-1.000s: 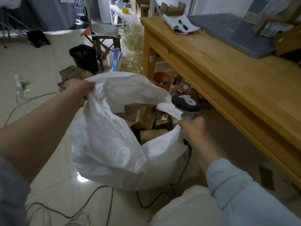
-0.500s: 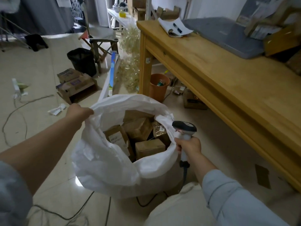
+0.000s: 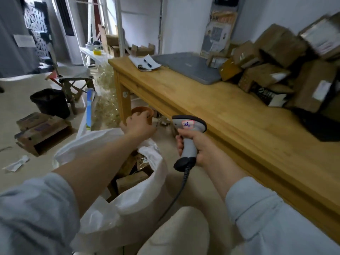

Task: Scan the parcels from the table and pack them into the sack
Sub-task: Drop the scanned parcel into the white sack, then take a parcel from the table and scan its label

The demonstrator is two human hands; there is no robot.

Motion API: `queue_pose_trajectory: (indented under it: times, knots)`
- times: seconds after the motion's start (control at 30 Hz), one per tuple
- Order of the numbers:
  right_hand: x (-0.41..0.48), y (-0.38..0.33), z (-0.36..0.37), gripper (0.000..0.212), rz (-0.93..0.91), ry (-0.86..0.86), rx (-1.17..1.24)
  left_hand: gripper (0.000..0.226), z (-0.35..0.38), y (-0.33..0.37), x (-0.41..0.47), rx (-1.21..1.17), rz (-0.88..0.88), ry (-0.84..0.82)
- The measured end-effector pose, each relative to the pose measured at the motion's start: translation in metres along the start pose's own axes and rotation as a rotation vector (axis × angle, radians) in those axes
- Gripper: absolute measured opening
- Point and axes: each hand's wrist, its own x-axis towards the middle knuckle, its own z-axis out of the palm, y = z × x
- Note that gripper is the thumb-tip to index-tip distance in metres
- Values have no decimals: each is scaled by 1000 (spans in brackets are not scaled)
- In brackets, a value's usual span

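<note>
You have one white sack (image 3: 141, 205), one scanner (image 3: 189, 133) and two hands in view. The parcels (image 3: 279, 70) on the worktop (image 3: 211, 115) form a single heap at its far right end against the wall, too blurred and overlapped for an exact count, though there are clearly more than six. Your right hand (image 3: 202, 148) is wrapped firmly round the scanner's grip, holding it upright just off the worktop's front edge, with its head toward the worktop and its cord (image 3: 181, 188) hanging below. Your left hand (image 3: 139, 124) is in the air near the worktop's corner leg, back toward you, with the fingers loosely bent and nothing seen in it. It touches neither sack nor parcel. The sack stands on the floor beside the worktop's front edge, mouth open, and at least three brown parcels (image 3: 131, 181) show inside it. One grey mat (image 3: 189, 68) and one notepad (image 3: 145, 62) lie on the worktop's left half. One orange pot (image 3: 147, 110) sits under the worktop by that leg.
</note>
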Motion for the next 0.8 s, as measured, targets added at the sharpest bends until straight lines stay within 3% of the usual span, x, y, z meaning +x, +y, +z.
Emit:
queue_pose_trajectory:
  times: [0.3,0.5,0.57,0.67,0.8]
  knots:
    - [-91,-114,-115,14,-303,38,369,67,6,185,-22,-63,407,-56]
    - [-118,-175,-208,16,-426,241,452,69,39,279,-18,-191,518,-190]
    - [-116,-191,-234,20,-430,298,429,59,51,308,-12,-338,489,-269]
    - [-103,-210,-264,22,-447,322,413,11,72,346,11,-587,296,-336]
    - [-71,-228,-286,22,-444,296,347,37,101,389,62,-873,33,-341]
